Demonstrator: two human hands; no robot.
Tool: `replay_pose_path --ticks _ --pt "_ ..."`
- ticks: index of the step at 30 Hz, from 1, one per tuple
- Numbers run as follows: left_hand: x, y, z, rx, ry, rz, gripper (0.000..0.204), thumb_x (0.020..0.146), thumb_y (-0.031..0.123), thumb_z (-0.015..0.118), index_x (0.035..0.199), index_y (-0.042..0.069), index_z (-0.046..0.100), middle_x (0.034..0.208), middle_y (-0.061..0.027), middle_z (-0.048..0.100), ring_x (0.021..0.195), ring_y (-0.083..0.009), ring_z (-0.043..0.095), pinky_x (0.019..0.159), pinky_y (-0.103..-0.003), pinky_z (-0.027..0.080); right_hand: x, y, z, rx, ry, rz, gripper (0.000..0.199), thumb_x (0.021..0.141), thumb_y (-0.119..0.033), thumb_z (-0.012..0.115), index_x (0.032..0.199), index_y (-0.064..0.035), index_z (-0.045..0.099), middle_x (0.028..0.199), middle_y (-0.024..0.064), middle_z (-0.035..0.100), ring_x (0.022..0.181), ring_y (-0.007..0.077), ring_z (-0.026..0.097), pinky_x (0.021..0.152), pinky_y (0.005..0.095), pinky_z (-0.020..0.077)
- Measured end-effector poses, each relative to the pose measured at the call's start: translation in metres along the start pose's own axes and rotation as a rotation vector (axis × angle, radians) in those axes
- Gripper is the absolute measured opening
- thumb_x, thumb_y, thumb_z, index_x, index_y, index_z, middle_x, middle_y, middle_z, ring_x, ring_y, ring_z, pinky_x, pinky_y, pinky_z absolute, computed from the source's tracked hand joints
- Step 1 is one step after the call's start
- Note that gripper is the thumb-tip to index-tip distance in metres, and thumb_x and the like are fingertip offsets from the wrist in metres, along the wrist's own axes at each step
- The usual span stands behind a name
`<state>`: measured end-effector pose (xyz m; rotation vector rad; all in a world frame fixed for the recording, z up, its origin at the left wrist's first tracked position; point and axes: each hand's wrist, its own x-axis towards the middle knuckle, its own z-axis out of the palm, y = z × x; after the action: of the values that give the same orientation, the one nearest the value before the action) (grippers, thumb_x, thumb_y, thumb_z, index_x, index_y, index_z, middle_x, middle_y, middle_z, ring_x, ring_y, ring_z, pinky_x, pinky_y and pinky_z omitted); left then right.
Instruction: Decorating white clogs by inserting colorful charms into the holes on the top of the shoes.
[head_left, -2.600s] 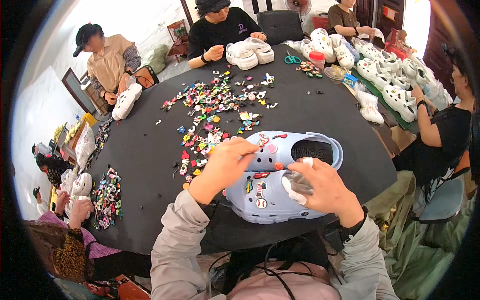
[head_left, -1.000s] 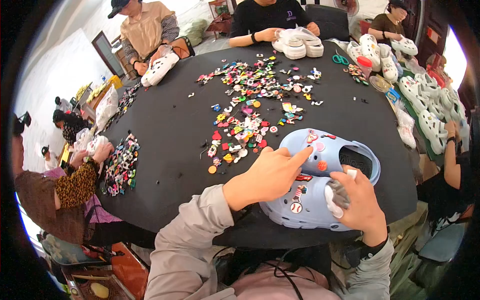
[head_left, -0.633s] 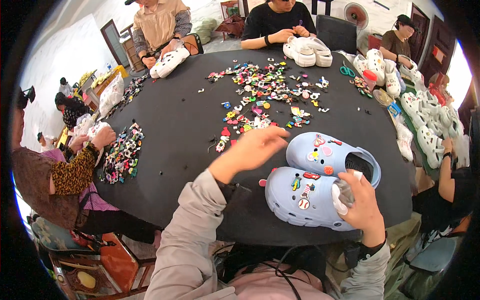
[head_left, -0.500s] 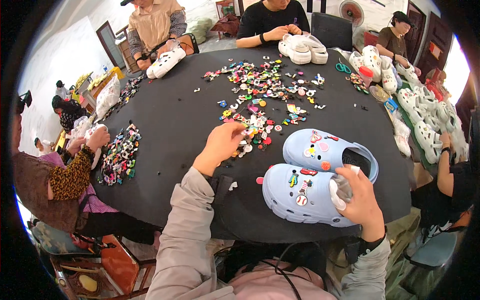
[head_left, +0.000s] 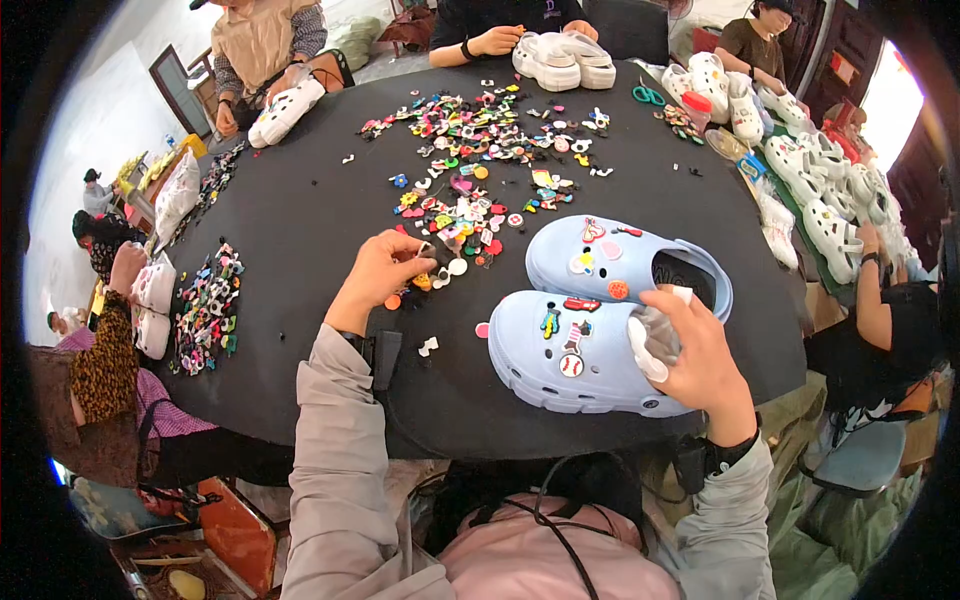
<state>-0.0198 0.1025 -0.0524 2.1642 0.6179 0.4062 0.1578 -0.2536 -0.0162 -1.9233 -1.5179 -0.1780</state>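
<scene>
A pair of light blue clogs (head_left: 575,345) lies side by side on the black table, toes pointing left. Colourful charms, among them a baseball, a red car and an orange disc, dot their uppers. My right hand (head_left: 700,355) grips the nearer clog at its foot opening. White crumpled material (head_left: 650,350) shows beside its fingers. Over the near edge of a charm pile (head_left: 465,220), my left hand (head_left: 380,275) pinches a small shoe charm (head_left: 428,251), mostly hidden by the fingers. A pink charm (head_left: 482,330) lies by the nearer clog's toe.
More loose charms (head_left: 208,310) are heaped at the left and across the far middle. White clogs (head_left: 825,200) crowd the right side, near teal scissors (head_left: 648,95). Co-workers sit around the table; one at the far side handles white clogs (head_left: 563,62).
The whole view has shifted. My left hand has drawn slightly toward me from the charm pile, while my right hand stays on the clog. At left, a co-worker's hand has risen above white clogs.
</scene>
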Motion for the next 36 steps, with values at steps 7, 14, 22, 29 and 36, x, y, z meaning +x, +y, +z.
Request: replay_pose_path --ticks 7,14,22,29,36 --pt "-0.006 -0.006 0.001 0.262 0.196 0.075 0.026 0.074 0.01 0.074 0.096 0.001 0.063 0.076 -0.0034 0.061 0.062 -0.0099 0.053 0.056 -0.025 0.043 -0.001 -0.002 0.001 -0.008 0.03 -0.016 0.051 0.071 -0.027 0.072 0.115 -0.0077 0.054 0.102 0.0157 0.057 0.09 0.0341 0.056 0.078 0.041 0.0468" --pt "-0.032 0.031 0.004 -0.026 0.158 0.017 0.029 0.082 0.004 0.066 0.108 -0.001 0.056 0.085 -0.0075 0.065 0.074 -0.009 0.06 0.064 -0.026 0.049 0.0 -0.003 0.001 -0.001 0.041 -0.009 0.05 0.071 -0.027 0.072 0.114 -0.0082 0.055 0.099 0.0129 0.058 0.088 0.0318 0.056 0.075 0.0406 0.0466" --pt "-0.068 0.107 0.042 -0.024 -0.093 0.457 0.032 0.081 0.0 0.064 0.113 0.002 0.06 0.089 -0.0067 0.061 0.08 -0.0152 0.059 0.073 -0.028 0.048 -0.001 -0.005 0.001 0.006 0.044 -0.007 0.048 0.072 -0.028 0.071 0.113 -0.0086 0.055 0.094 0.0107 0.058 0.085 0.0306 0.056 0.073 0.0403 0.0459" --pt "-0.104 0.115 0.078 -0.106 0.018 0.408 0.026 0.077 0.002 0.069 0.102 0.002 0.063 0.082 -0.0086 0.061 0.073 -0.0198 0.06 0.067 -0.031 0.048 -0.001 -0.002 0.001 -0.014 0.055 -0.036 0.05 0.071 -0.028 0.072 0.113 -0.0078 0.055 0.095 0.011 0.058 0.085 0.0307 0.055 0.074 0.0403 0.0458" --pt "-0.111 0.104 0.107 0.154 0.409 0.63 0.023 0.074 -0.001 0.071 0.094 0.001 0.062 0.078 -0.0069 0.066 0.07 -0.0194 0.063 0.064 -0.03 0.048 -0.002 -0.002 0.001 -0.004 0.063 -0.031 0.05 0.071 -0.028 0.073 0.113 -0.0078 0.055 0.096 0.0117 0.059 0.085 0.0307 0.055 0.075 0.0403 0.0458"
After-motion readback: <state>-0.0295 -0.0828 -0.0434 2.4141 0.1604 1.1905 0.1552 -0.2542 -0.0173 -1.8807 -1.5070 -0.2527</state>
